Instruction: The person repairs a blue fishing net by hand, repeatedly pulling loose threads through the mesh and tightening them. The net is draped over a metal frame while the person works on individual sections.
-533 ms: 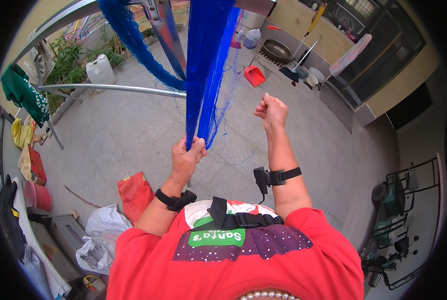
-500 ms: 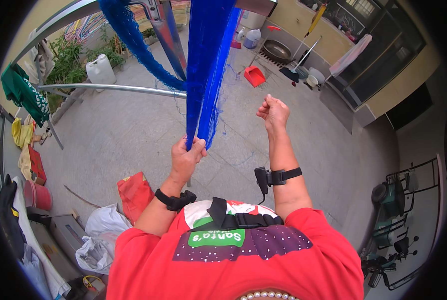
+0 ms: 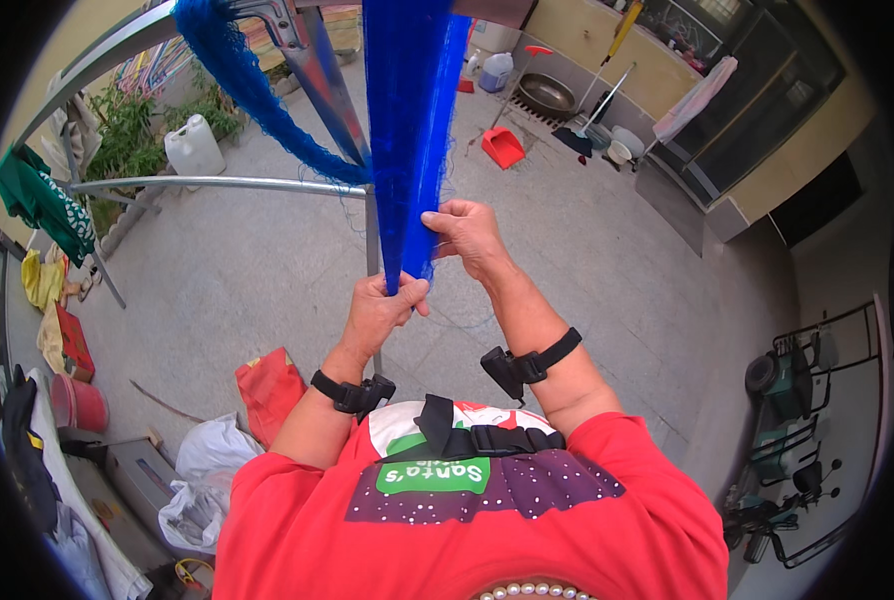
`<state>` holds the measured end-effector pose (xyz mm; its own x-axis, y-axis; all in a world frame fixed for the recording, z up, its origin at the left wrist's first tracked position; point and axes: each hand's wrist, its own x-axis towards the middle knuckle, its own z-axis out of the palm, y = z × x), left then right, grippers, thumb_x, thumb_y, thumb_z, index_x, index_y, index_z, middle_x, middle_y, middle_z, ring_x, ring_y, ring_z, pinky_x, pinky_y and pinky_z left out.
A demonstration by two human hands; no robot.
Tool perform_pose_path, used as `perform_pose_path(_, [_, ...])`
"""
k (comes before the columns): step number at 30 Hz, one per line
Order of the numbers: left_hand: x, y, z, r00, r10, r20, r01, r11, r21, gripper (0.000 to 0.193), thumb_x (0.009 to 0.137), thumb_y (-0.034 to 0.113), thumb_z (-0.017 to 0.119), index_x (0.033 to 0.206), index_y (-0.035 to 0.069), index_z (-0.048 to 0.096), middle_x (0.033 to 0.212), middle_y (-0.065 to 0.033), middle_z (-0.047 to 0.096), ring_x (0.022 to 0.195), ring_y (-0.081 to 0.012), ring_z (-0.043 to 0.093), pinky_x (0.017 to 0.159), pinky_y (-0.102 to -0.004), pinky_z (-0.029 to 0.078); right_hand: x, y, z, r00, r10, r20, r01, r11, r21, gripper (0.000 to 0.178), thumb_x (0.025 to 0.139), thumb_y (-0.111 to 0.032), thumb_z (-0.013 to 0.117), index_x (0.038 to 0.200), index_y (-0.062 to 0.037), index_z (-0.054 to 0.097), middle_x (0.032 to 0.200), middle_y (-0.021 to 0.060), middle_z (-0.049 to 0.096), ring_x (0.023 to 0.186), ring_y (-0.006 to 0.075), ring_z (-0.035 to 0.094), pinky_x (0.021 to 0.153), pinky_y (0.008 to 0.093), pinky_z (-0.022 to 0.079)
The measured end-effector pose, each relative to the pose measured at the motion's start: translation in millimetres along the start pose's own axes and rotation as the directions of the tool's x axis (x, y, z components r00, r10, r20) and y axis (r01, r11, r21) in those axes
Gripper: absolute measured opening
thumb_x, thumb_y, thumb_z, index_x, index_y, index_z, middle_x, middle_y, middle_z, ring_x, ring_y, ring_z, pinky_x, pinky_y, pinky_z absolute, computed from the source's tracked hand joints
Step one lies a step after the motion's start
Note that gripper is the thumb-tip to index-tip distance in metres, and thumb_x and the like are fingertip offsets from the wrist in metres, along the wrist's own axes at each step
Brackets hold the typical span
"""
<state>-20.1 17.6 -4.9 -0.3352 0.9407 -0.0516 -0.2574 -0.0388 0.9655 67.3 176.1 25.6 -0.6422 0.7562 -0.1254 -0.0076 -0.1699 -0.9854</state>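
A long band of bright blue netting (image 3: 404, 130) hangs from the top of the picture in two layers, with loose threads along its right edge. My left hand (image 3: 387, 300) is closed on its narrowed lower end, thumb on top. Slightly higher, my right hand (image 3: 465, 235) pinches the netting's right edge between thumb and fingers. A darker blue gathered bundle of netting (image 3: 267, 100) droops from the metal frame (image 3: 227, 184) on the left and rests near its crossbar. Each forearm wears a black strap with a small device.
A white jug (image 3: 195, 147) and green plants stand beyond the frame. Farther back are a red dustpan (image 3: 503, 148), a wide metal pan (image 3: 547, 95) and a broom. Bags, a red sack (image 3: 270, 392) and a red bucket (image 3: 79, 402) lie at left; a green three-wheeled vehicle (image 3: 789, 400) is at right.
My right hand has come in from the right, away from the netting, and now grips its right edge. My left hand has kept hold and shifted slightly right.
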Motion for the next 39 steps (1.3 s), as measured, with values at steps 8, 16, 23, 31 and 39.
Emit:
perform_pose_path(8, [-4, -9, -6, 0.996, 0.084, -0.01, -0.085, 0.995, -0.046, 0.019, 0.087, 0.016, 0.061, 0.075, 0.002, 0.06, 0.069, -0.004, 0.06, 0.05, -0.0046, 0.04, 0.047, -0.02, 0.03, -1, 24, -32, 0.988, 0.033, -0.151, -0.033, 0.999, -0.002, 0.013, 0.084, -0.01, 0.061, 0.077, 0.0001, 0.057, 0.07, 0.0113, 0.064, 0.05, 0.0181, 0.061, 0.046, 0.0329, 0.054])
perform_pose_path(16, [-2, -21, -16, 0.97, 0.239, 0.044, -0.231, 0.964, -0.134, 0.027, 0.094, 0.018, 0.051, 0.078, -0.002, 0.059, 0.079, -0.0097, 0.06, 0.055, -0.0083, 0.043, 0.054, -0.0227, 0.035, -18, 19, -48, 0.978, 0.023, -0.205, -0.019, 1.0, 0.019, 0.013, 0.085, -0.008, 0.06, 0.076, 0.0006, 0.057, 0.066, 0.0113, 0.061, 0.045, 0.0178, 0.057, 0.045, 0.0319, 0.052])
perform_pose_path(23, [-11, -24, -21, 0.959, 0.283, -0.008, -0.265, 0.889, -0.373, 0.031, 0.096, 0.018, 0.047, 0.08, -0.005, 0.059, 0.087, -0.017, 0.061, 0.056, -0.0145, 0.049, 0.061, -0.0283, 0.043, -41, 6, -49, 0.97, -0.047, -0.24, 0.065, 0.995, 0.07, 0.015, 0.086, -0.008, 0.059, 0.074, 0.0017, 0.058, 0.064, 0.0104, 0.059, 0.043, 0.0155, 0.054, 0.044, 0.0319, 0.052])
perform_pose_path(31, [-34, -10, -28, 0.952, 0.297, 0.07, -0.263, 0.915, -0.306, 0.031, 0.095, 0.019, 0.048, 0.083, -0.006, 0.062, 0.09, -0.0192, 0.063, 0.062, -0.0202, 0.057, 0.064, -0.0318, 0.046, -51, -4, -51, 0.958, -0.132, -0.256, 0.147, 0.988, 0.043, 0.017, 0.086, -0.007, 0.058, 0.073, 0.003, 0.059, 0.062, 0.0103, 0.059, 0.043, 0.0143, 0.053, 0.045, 0.0302, 0.05])
perform_pose_path(39, [-30, 22, -30, 0.941, -0.004, 0.337, -0.024, 0.997, 0.077, 0.02, 0.087, 0.016, 0.06, 0.077, -0.001, 0.064, 0.064, -0.0035, 0.06, 0.05, -0.0062, 0.05, 0.047, -0.0199, 0.038, -48, -4, -38, 0.966, -0.208, -0.152, 0.192, 0.975, -0.113, 0.018, 0.085, -0.009, 0.058, 0.071, 0.0024, 0.059, 0.059, 0.0078, 0.057, 0.046, 0.0125, 0.054, 0.043, 0.0262, 0.043])
